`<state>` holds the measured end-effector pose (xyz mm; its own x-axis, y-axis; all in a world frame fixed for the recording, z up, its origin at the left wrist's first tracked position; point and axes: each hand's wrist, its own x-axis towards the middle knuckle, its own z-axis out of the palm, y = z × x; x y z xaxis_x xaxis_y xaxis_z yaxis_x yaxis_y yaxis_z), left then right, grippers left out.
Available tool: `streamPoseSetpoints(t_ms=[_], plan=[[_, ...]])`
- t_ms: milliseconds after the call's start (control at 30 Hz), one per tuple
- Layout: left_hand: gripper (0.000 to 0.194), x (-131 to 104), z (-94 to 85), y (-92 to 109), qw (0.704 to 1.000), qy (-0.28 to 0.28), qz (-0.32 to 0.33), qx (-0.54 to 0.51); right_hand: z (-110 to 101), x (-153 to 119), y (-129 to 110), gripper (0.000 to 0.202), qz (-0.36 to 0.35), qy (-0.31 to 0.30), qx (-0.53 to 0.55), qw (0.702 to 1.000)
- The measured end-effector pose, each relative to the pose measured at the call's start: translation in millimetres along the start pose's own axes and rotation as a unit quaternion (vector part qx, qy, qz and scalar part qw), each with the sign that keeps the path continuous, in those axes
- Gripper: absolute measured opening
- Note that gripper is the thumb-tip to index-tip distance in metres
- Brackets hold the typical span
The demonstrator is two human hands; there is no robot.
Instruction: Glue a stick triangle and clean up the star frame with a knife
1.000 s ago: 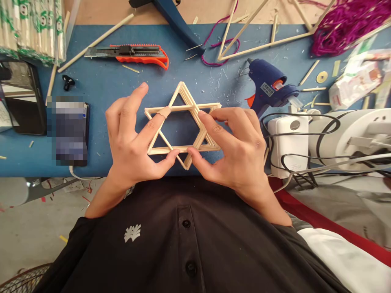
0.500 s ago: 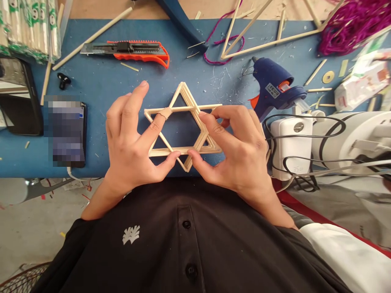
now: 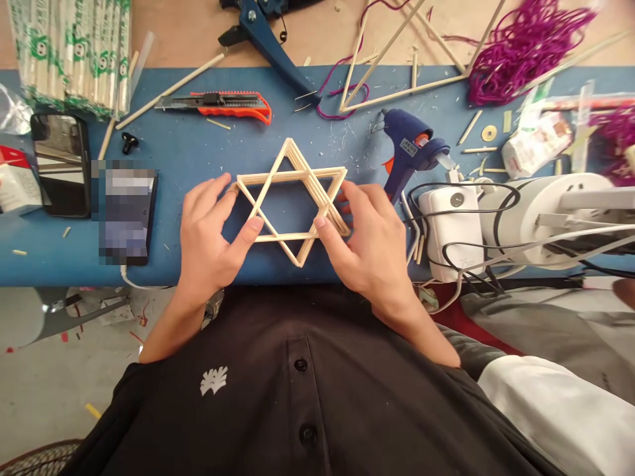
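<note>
On the blue bench (image 3: 198,152) I see the assembled stick star (image 3: 292,198) gripped by left hand (image 3: 208,238) and right hand (image 3: 370,241), unwrapped yet.

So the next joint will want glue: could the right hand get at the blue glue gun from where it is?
Probably yes. The right hand holds the stick star at its right side, and the glue gun lies just beyond it on the blue mat, with nothing between them. It would have to let go of the star first.
</note>
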<state>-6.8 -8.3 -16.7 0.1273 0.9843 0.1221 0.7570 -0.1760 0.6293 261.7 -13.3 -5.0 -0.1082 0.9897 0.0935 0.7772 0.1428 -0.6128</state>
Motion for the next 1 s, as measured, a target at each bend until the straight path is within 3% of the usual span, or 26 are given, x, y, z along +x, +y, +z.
streamPoseSetpoints(t_ms=[100,200,367,533,600,700,833,1000], plan=[[0.061,-2.7,5.1,2.2,0.999,-0.001,-0.009,-0.047,6.7,0.1,1.0,0.047,0.014,-0.014,0.057,0.998],[0.073,-3.0,11.2,2.6,0.984,0.044,-0.042,-0.165,14.7,1.2,1.4,0.044,0.035,0.002,0.165,0.986],[0.085,-0.8,17.0,-6.8,0.926,0.064,-0.049,-0.369,30.0,4.2,1.4,0.049,0.090,0.012,0.405,0.910],[0.077,-0.3,8.3,-9.8,0.895,0.057,-0.052,-0.438,29.3,9.8,0.7,0.060,0.088,0.003,0.503,0.860],[0.066,-0.7,3.0,-7.9,0.889,0.063,-0.057,-0.451,26.0,11.1,1.7,0.065,0.079,-0.028,0.515,0.853],[0.055,-2.4,-3.2,-5.5,0.892,0.068,-0.053,-0.444,22.0,10.9,3.1,0.055,0.048,-0.060,0.522,0.849],[0.064,-6.9,-5.0,-7.0,0.902,0.074,-0.022,-0.425,19.1,7.5,0.8,0.046,0.012,-0.064,0.534,0.843],[0.074,-10.9,0.6,-12.9,0.891,0.098,-0.014,-0.443,16.6,3.2,-4.0,0.052,-0.044,-0.016,0.498,0.866]])
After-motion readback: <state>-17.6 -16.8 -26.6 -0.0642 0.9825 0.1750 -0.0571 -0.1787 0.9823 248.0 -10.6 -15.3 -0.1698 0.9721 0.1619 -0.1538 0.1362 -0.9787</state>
